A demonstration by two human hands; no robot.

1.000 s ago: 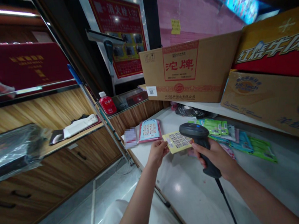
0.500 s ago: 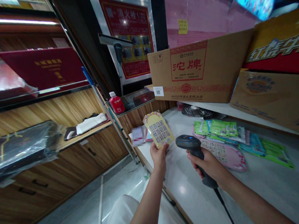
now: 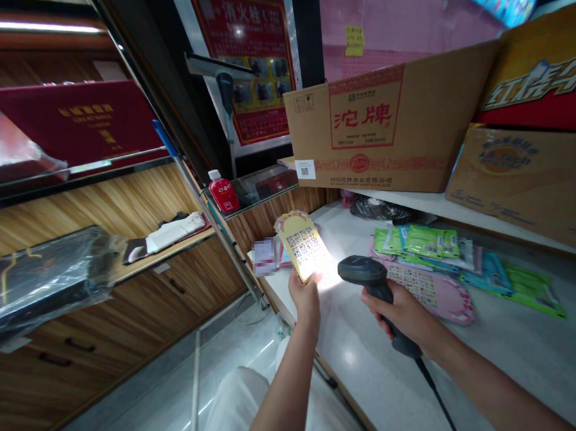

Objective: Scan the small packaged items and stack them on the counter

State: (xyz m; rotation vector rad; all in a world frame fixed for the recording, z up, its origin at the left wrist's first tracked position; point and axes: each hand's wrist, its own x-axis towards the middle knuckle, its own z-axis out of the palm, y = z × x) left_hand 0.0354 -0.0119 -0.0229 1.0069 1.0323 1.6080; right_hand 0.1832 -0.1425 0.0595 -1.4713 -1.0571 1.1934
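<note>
My left hand (image 3: pixel 305 296) is closed on the lower edge of a yellow card-like packet (image 3: pixel 301 240) printed with a grid of small pictures. Bright white light falls on the packet's lower right corner. Wrapped round the handle of a black corded barcode scanner (image 3: pixel 363 271) is my right hand (image 3: pixel 402 312), its head pointing left at the packet. A pink packet (image 3: pixel 430 291) of similar shape lies on the white counter (image 3: pixel 359 379) behind the scanner. Just past it are several green and blue packets (image 3: pixel 431 241), partly overlapping.
A brown carton (image 3: pixel 419 131) stands on a raised ledge at the back, with more boxes (image 3: pixel 522 177) to its right. A red bottle (image 3: pixel 224 192) sits on a glass shelf. Wooden drawers and shelves line the left; a pole (image 3: pixel 195 387) stands near my legs.
The scanner's light has come on and now brightens the yellow packet's lower corner and the counter beside it. Both hands keep almost the same place; the view has shifted slightly.
</note>
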